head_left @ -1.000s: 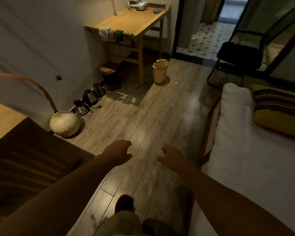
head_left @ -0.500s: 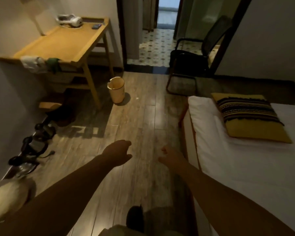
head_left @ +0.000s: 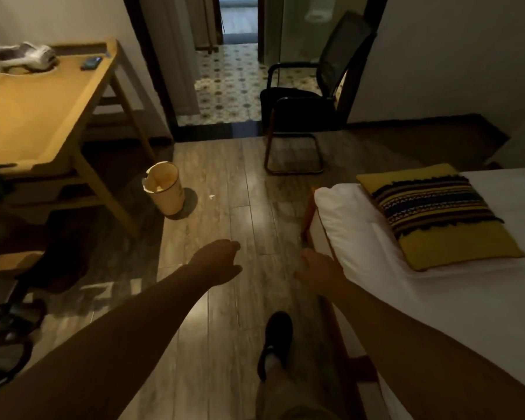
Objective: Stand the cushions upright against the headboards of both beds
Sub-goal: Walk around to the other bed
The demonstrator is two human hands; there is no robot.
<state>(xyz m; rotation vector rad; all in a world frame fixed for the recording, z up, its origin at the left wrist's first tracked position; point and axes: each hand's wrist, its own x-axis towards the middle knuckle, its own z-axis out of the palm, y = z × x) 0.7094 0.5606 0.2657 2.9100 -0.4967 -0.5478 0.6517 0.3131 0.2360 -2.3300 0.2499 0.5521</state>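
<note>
Cushion (head_left: 437,213) flat on bed (head_left: 361,237); left hand (head_left: 219,262), right hand (head_left: 315,268) loosely curled, each grip empty.

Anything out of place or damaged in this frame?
The yellow striped cushion lies flat on the white bed instead of upright. The cream waste bin by the wooden desk has a chipped rim. Both hands are empty.

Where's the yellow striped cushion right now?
In the head view, right side: the cushion lies flat on the white bed near its corner, beyond the right hand.
</note>
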